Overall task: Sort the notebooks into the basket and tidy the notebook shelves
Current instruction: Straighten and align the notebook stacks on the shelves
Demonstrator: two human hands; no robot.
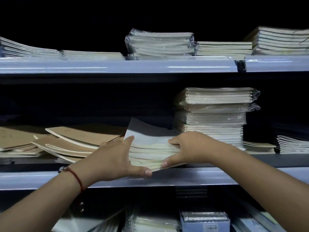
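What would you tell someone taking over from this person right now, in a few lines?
Left hand and right hand each hold one end of a small stack of notebooks on the middle shelf, thumbs under, fingers on top.
Loose brown notebooks lie askew to the left; a tall wrapped pile stands right behind the right hand.
Done: top shelf stacks lie flat, though uneven.
Left: square up or lift out the held stack, straighten the brown ones. No basket is in view.

Shelf edge point(117, 66): glossy pale blue. Below it, left: tan kraft-covered notebooks point(80, 138); centre: white-covered, cream-paged notebook stack point(150, 148). Bracelet point(76, 178): red cord.
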